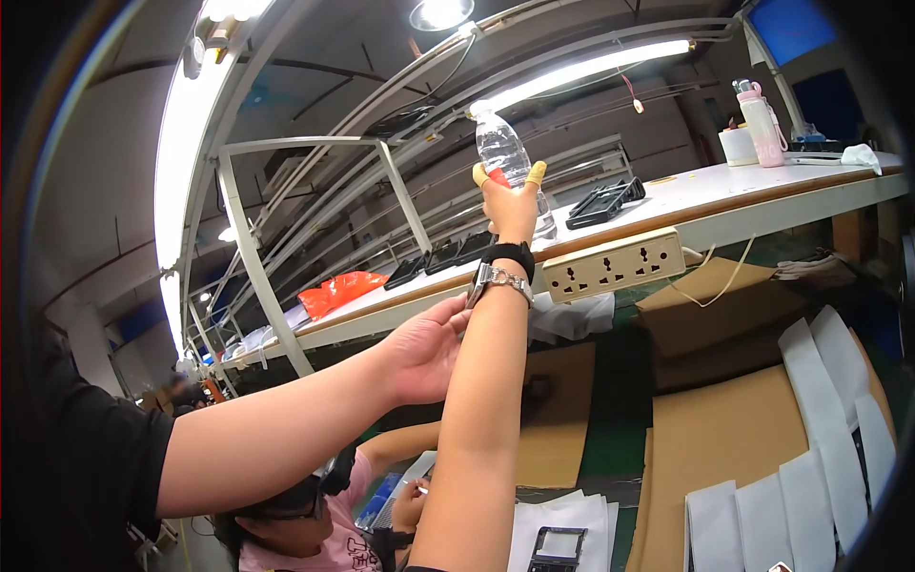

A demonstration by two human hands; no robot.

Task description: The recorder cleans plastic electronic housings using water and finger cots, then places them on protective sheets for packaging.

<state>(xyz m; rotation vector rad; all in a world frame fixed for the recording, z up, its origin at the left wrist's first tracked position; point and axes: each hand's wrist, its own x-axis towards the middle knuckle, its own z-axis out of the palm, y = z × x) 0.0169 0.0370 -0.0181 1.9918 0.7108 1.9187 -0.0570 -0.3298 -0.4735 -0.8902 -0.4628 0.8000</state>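
My right hand (513, 208) is raised at the middle and closed around a clear plastic bottle (502, 143). The bottle leans left and has a white cap. Yellow finger cots cover two fingertips, and a red patch shows between hand and bottle. On that wrist are a black band (510, 254) and a metal-strap wristwatch (503, 276). My left hand (429, 351) reaches across from the left, palm toward me, with thumb and fingertips closed at the watch's edge. My right forearm partly hides its other fingers.
Beyond stands a white bench (686, 195) carrying black plastic frames (605, 202), a red bag (341, 292) and a pink-white drink bottle (761, 124). A power strip (612, 265) is fixed on its edge. Below are cardboard, white sheets (715, 529) and a seated person in pink (348, 515).
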